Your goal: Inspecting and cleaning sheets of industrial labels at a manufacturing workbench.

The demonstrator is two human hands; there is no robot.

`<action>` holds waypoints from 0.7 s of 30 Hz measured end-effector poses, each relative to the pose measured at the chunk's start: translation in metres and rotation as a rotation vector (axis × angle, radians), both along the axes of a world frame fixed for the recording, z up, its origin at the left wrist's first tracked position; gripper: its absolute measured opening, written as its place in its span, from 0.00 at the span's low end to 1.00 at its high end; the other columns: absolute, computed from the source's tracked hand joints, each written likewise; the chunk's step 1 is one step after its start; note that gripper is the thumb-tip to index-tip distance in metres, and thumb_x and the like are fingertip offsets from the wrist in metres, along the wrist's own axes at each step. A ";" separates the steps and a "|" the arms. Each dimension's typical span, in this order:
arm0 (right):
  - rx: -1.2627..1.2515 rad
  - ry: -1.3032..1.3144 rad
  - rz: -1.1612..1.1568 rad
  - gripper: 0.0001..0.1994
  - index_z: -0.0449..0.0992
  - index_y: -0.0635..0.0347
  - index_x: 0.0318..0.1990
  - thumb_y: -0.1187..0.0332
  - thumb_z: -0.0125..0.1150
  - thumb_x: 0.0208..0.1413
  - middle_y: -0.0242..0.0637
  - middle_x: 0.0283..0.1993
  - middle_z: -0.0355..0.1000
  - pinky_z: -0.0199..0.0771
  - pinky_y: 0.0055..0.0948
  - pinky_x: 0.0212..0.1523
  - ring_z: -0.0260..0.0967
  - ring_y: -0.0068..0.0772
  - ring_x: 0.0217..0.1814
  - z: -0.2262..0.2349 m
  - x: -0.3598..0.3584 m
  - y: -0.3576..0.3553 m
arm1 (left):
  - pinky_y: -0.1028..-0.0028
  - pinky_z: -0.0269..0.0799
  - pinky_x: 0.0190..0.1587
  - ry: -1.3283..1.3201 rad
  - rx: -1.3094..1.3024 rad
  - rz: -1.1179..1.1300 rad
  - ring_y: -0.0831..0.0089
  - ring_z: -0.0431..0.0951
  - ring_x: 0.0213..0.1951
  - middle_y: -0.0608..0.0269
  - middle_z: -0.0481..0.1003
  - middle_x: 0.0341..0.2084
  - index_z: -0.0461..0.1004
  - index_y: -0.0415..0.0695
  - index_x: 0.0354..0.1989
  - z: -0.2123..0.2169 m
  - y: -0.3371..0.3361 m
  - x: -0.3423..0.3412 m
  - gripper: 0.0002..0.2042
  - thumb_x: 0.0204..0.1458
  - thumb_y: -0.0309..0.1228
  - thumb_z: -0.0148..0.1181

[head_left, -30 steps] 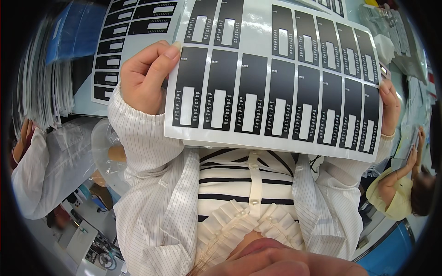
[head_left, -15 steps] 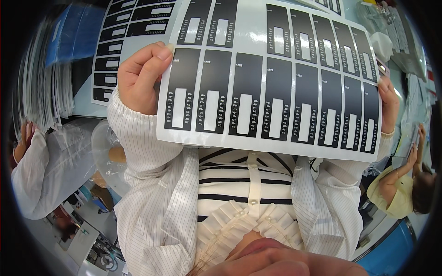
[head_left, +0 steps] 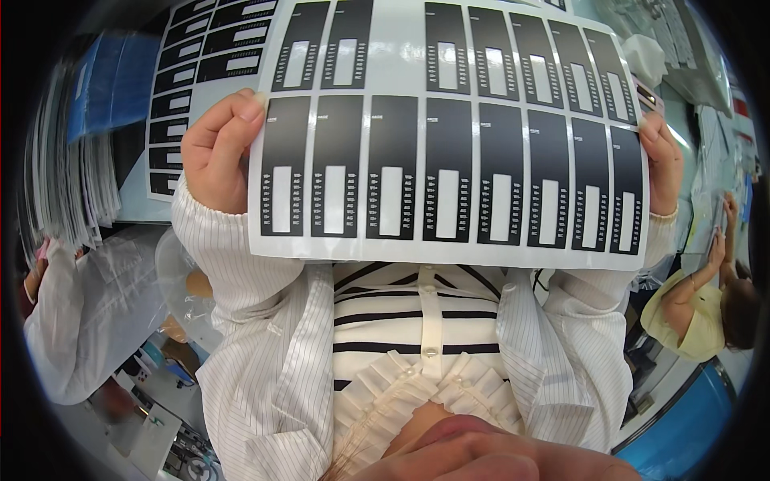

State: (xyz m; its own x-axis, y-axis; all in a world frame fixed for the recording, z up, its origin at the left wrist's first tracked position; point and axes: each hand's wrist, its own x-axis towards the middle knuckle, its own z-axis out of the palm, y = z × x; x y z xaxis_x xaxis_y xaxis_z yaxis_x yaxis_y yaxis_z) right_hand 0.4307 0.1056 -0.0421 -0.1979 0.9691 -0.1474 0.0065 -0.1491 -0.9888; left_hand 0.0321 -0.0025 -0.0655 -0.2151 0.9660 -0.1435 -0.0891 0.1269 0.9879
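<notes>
Sheet: a large white sheet [head_left: 449, 132] printed with two rows of tall black rectangular panels, each with a pale window in it, is held up flat in front of the person's chest, filling the upper middle of the view.
Left hand: the left hand [head_left: 218, 152] is clamped on the sheet's left edge, thumb lying on the printed face at the corner of the lower row, the other fingers curled behind the paper.
Right hand: the right hand [head_left: 662, 164] grips the right edge, thumb on the front near the last panel, fingers hidden behind the sheet.
Sleeves: both forearms wear a white pinstriped coat [head_left: 265, 345], open over a black-and-white striped top [head_left: 417, 317] with a pleated frill.
Far left: a second sheet of black panels [head_left: 196, 72] lies on the table beyond the left hand, beside a fanned stack of pale sheets [head_left: 68, 176].
Left side: a person in a white coat [head_left: 88, 313] stands close by.
Right side: a person in a yellow top [head_left: 694, 317] works at the table's right edge.
</notes>
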 end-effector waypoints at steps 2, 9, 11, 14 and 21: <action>-0.014 0.023 -0.015 0.06 0.69 0.60 0.27 0.70 0.53 0.54 0.28 0.25 0.70 0.57 0.11 0.27 0.61 0.12 0.23 -0.002 -0.004 -0.001 | 0.84 0.58 0.29 0.005 -0.002 0.000 0.84 0.63 0.23 0.69 0.68 0.22 0.70 0.36 0.25 -0.003 0.000 -0.001 0.08 0.53 0.26 0.51; -0.005 0.038 -0.006 0.06 0.69 0.61 0.26 0.72 0.53 0.54 0.28 0.24 0.69 0.57 0.11 0.27 0.61 0.14 0.22 -0.003 -0.005 -0.003 | 0.84 0.60 0.31 0.029 0.025 -0.015 0.83 0.65 0.25 0.67 0.69 0.23 0.70 0.36 0.26 -0.004 -0.001 -0.004 0.07 0.53 0.25 0.52; 0.001 0.029 -0.008 0.07 0.69 0.61 0.25 0.71 0.54 0.53 0.28 0.23 0.67 0.57 0.12 0.26 0.60 0.15 0.21 -0.002 -0.007 -0.003 | 0.83 0.60 0.31 0.030 0.035 -0.033 0.82 0.66 0.25 0.67 0.70 0.23 0.70 0.36 0.26 -0.004 0.000 -0.004 0.06 0.53 0.25 0.52; 0.030 0.032 -0.024 0.08 0.68 0.61 0.24 0.71 0.55 0.53 0.28 0.21 0.66 0.56 0.13 0.25 0.59 0.15 0.20 -0.001 -0.012 -0.005 | 0.83 0.60 0.31 0.033 0.030 -0.008 0.82 0.66 0.25 0.67 0.70 0.23 0.70 0.36 0.25 -0.004 0.001 -0.001 0.08 0.53 0.26 0.52; 0.014 0.076 0.006 0.09 0.68 0.60 0.23 0.72 0.56 0.53 0.26 0.19 0.64 0.53 0.14 0.21 0.57 0.14 0.17 0.001 -0.019 -0.006 | 0.83 0.57 0.28 0.133 0.048 -0.004 0.84 0.62 0.22 0.69 0.67 0.19 0.69 0.37 0.21 0.003 0.000 -0.005 0.11 0.54 0.29 0.50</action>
